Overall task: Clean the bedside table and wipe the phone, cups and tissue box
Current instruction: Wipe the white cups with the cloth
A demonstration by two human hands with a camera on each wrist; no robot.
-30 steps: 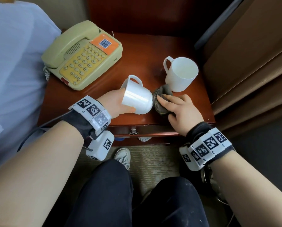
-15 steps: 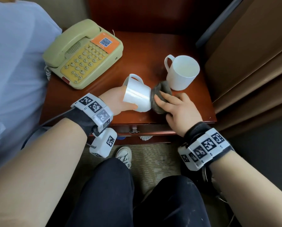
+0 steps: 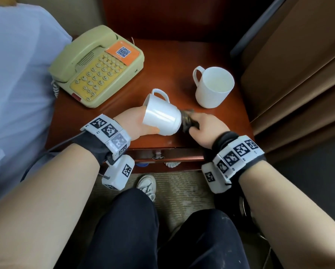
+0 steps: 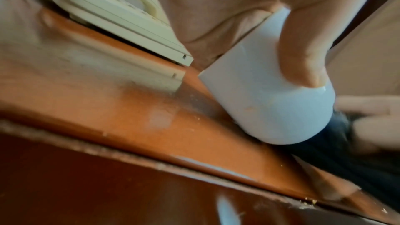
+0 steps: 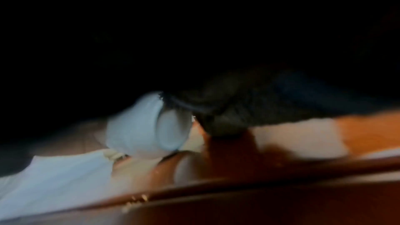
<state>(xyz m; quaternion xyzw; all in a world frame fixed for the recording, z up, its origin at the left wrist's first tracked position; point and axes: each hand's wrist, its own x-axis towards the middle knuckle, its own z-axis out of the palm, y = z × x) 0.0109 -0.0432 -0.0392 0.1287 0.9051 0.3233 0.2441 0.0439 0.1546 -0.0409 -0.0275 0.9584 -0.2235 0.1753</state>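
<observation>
My left hand (image 3: pixel 135 123) grips a white cup (image 3: pixel 161 116) tipped on its side just above the table's front edge, handle up, base pointing right. In the left wrist view the thumb (image 4: pixel 303 47) lies across the white cup (image 4: pixel 266 107). My right hand (image 3: pixel 203 127) holds a dark cloth (image 3: pixel 188 121) bunched against the cup's base. The right wrist view is dark and blurred; it shows the cup's base (image 5: pixel 171 131) beside the cloth (image 5: pixel 225 117). A second white cup (image 3: pixel 213 87) stands upright at the back right. A yellow-green phone (image 3: pixel 98 65) sits at the back left.
The red-brown bedside table (image 3: pixel 182 55) has a drawer front (image 3: pixel 168 154) below its front edge. A pale blue bed sheet (image 3: pixel 17 84) lies on the left, brown curtains (image 3: pixel 298 65) hang on the right. My knees and a white shoe (image 3: pixel 146 185) are below.
The right hand has turned from fingers laid flat on the cloth to knuckles up with the cloth bunched at the cup's base. The tipped cup has stayed in the left hand.
</observation>
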